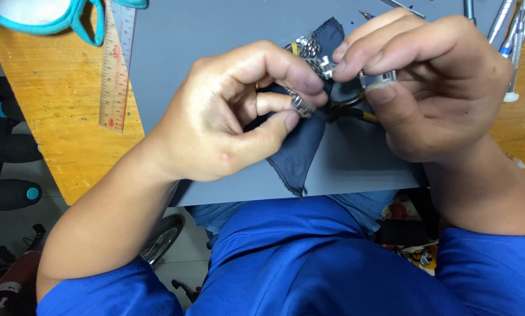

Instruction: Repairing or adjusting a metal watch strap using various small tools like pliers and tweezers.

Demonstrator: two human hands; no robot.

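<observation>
A metal watch band (310, 64) is held above the grey mat (215, 35), over a dark blue cloth (300, 146) spread on that mat. The left hand (227, 117) is closed on one end of the band, which is pinched between thumb and forefinger. The right hand (426, 82) is closed on the other end, near the clasp, with the fingertips pressed tightly together. The band is seen still in one length, its links joined, so the work on it is judged unfinished. Yellow-handled pliers (353, 108) lie unused on the mat under the right hand. A ruler (115, 64) lies at the mat's left edge, and slim tools (511, 35) at its right edge
</observation>
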